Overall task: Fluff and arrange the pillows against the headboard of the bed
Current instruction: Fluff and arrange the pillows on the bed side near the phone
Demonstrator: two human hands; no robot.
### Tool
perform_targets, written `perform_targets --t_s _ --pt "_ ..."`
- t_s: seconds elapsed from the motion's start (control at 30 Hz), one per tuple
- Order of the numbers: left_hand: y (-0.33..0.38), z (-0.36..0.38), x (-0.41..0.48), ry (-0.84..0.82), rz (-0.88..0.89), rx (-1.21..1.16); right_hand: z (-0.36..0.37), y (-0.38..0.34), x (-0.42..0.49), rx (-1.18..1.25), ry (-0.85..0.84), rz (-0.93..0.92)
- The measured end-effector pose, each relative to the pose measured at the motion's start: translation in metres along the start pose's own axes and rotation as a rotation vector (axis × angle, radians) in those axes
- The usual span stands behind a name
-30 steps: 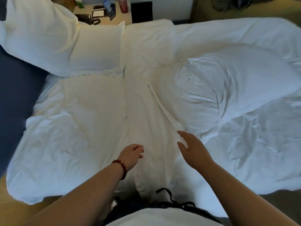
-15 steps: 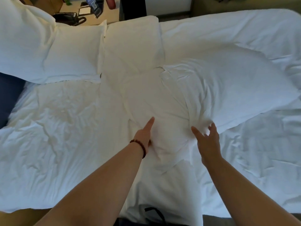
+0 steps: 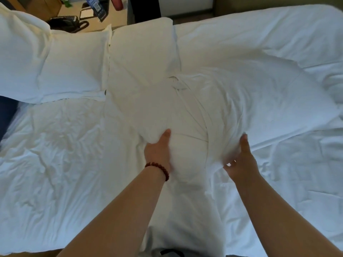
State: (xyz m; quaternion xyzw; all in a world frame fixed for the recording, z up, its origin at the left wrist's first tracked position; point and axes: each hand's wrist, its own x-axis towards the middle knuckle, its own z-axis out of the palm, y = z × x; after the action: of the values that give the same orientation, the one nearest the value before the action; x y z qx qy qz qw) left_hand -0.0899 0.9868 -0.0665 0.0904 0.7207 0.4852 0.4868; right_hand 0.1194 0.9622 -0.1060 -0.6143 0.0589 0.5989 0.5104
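Observation:
A large white pillow point(image 3: 259, 101) lies crumpled across the middle and right of the bed. My left hand point(image 3: 157, 151), with a red bead bracelet on the wrist, grips its near edge, thumb on top and fingers tucked under the cloth. My right hand point(image 3: 241, 160) holds the pillow's near right edge, with its fingers hidden in the fabric and a little blurred. A plump pillow point(image 3: 20, 49) leans on the dark blue headboard point(image 3: 5, 115) at the far left. Beside it lie a flat pillow point(image 3: 74, 65) and another pillow point(image 3: 143, 52).
Rumpled white bedding point(image 3: 55, 164) covers the bed. A nightstand point(image 3: 89, 19) beyond the pillows carries a black telephone point(image 3: 66, 23), a blue card and a red bottle. The near edge of the bed runs along the bottom of the view.
Both hands went from hovering open over the sheet to reaching forward and taking hold of the big pillow's near edge. The view moved closer to the bed.

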Motion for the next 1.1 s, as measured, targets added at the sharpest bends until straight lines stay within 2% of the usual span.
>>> perform_targets --t_s 0.13,0.27,0.43,0.6,0.73,0.83,0.97,1.03,1.1 --pt "0.034 -0.031 -0.012 0.007 0.153 0.003 0.024 -0.013 -0.020 0.219 -0.084 0.008" --pt "0.072 -0.096 -0.009 0.093 0.238 0.138 0.035 0.002 -0.038 0.247 -0.125 0.019" --pt "0.096 -0.206 0.009 0.211 0.222 0.229 0.056 0.048 -0.059 0.213 -0.128 0.092" --pt "0.102 -0.291 0.042 0.310 0.185 0.297 0.106 0.107 -0.097 0.152 -0.164 0.032" --pt "0.109 -0.329 0.067 0.300 0.115 0.577 0.160 0.124 -0.136 0.086 0.002 -0.074" --pt "0.124 -0.322 0.062 0.168 0.364 0.749 0.201 0.137 -0.169 0.072 -0.005 -0.191" --pt "0.157 -0.278 0.034 -0.221 0.750 0.773 0.243 0.156 -0.200 -0.001 0.002 -0.395" --pt "0.174 -0.264 0.019 -0.371 0.870 0.776 0.258 0.165 -0.211 -0.070 0.007 -0.521" --pt "0.189 -0.261 0.007 -0.459 0.963 0.792 0.269 0.174 -0.224 -0.109 -0.020 -0.562"
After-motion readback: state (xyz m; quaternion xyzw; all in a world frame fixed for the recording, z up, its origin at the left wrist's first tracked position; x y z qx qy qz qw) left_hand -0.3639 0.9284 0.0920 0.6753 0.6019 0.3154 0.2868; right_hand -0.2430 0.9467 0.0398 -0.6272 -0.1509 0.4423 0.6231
